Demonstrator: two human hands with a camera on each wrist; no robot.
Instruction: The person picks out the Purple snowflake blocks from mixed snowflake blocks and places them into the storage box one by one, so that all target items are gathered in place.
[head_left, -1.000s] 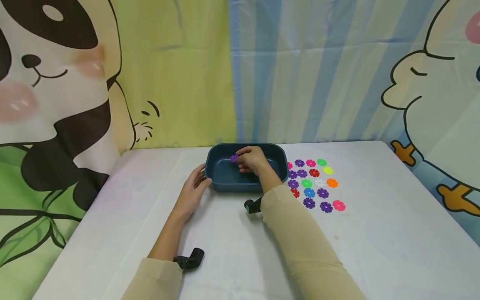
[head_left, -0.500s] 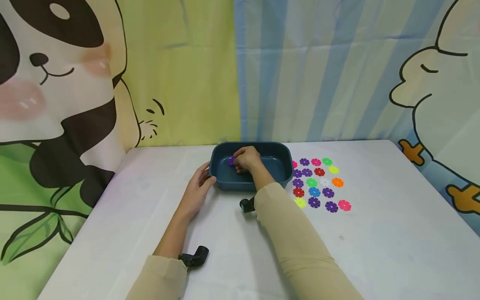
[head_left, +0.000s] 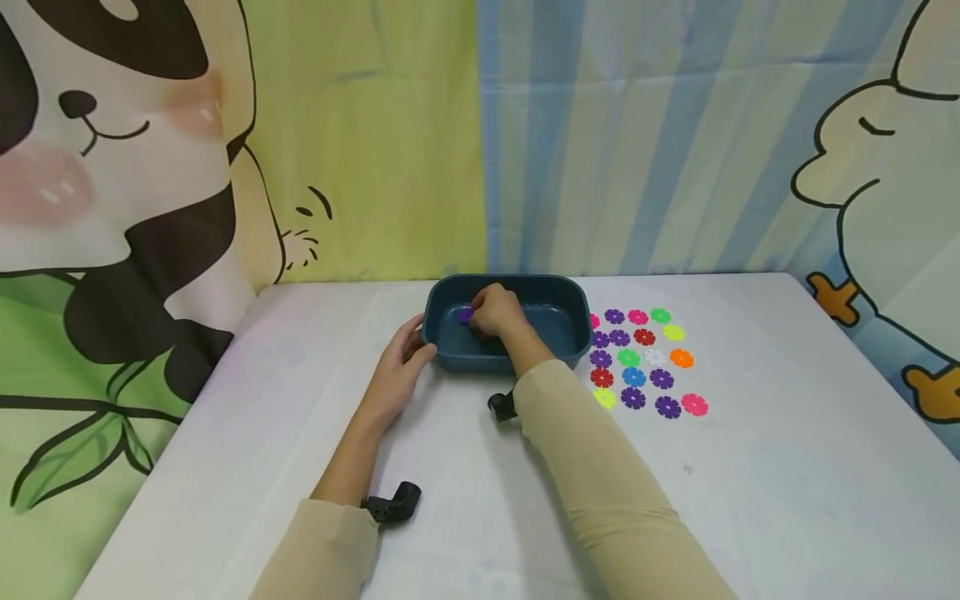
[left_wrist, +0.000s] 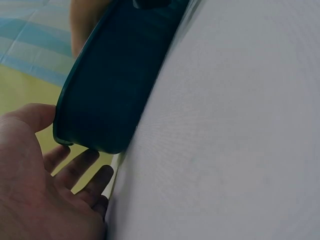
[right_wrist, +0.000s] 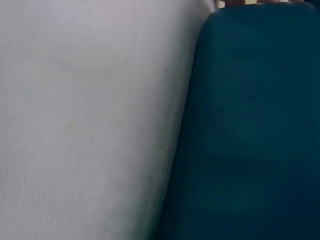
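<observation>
A dark blue-green rectangular basin (head_left: 514, 364) stands near the table's far edge. At its left end my left hand (head_left: 393, 375) rests, relaxed fingers (left_wrist: 82, 162) against the end wall and the thumb near the rim in the left wrist view. My right hand (head_left: 497, 313) reaches down inside the basin, its curled fingertips at a purple flower-shaped plastic disc (head_left: 466, 315) on the left part of the floor; they seem to pinch it, though the hand partly hides the contact. In the right wrist view the basin's side wall (right_wrist: 250, 120) blocks sight of the right hand.
Right of the basin, several flower-shaped discs lie flat in loose rows, among them a blue disc (head_left: 633, 377), an orange disc (head_left: 682, 358) and a pink disc (head_left: 694, 405). A white cloth covers the table (head_left: 450, 542). Printed curtains (head_left: 375, 125) hang behind it.
My right hand has moved down and left inside the basin, and the purple disc has moved with it. The left hand stays at the basin's end. The head view has shifted slightly.
</observation>
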